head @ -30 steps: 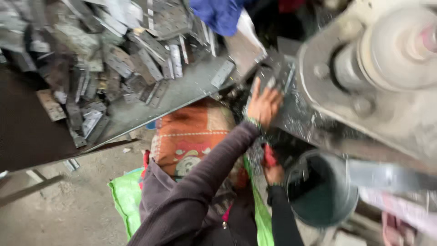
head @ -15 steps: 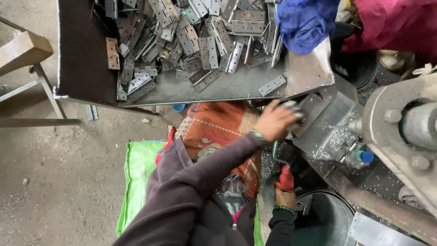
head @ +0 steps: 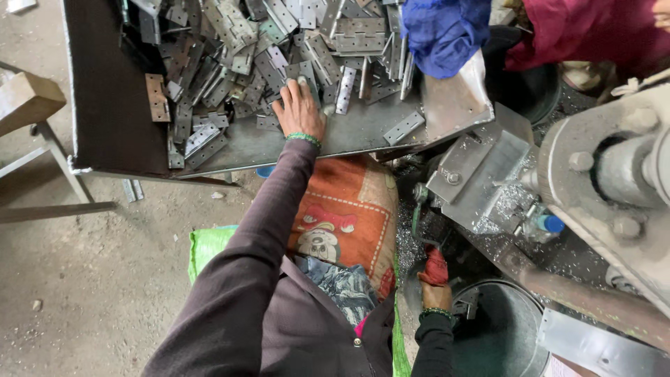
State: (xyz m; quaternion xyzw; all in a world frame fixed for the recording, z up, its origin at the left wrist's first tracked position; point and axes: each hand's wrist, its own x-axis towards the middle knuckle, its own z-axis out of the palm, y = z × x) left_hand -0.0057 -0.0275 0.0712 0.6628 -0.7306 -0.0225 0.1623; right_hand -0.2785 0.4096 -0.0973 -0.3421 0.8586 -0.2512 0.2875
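Note:
A dark metal tray (head: 112,119) holds a heap of several grey steel hinges (head: 230,49). My left hand (head: 300,108), with a green bangle at the wrist, lies palm down on the heap, fingertips on one hinge (head: 301,72). It has not closed around any of them. My right hand (head: 436,297) is low by my lap, gripping a lever handle wrapped in red cloth (head: 434,267). That lever belongs to the grey press machine (head: 607,174) on the right.
A blue cloth (head: 443,31) lies on the tray's right end. Another person in red clothing (head: 579,31) is at the top right. A metal bucket (head: 502,335) stands under the machine, with an orange printed sack (head: 345,209) on my lap and a wooden stool (head: 28,101) at left.
My left hand has swung from the machine's jig on the right over to the hinge heap on the tray. My right hand has stayed on the red handle.

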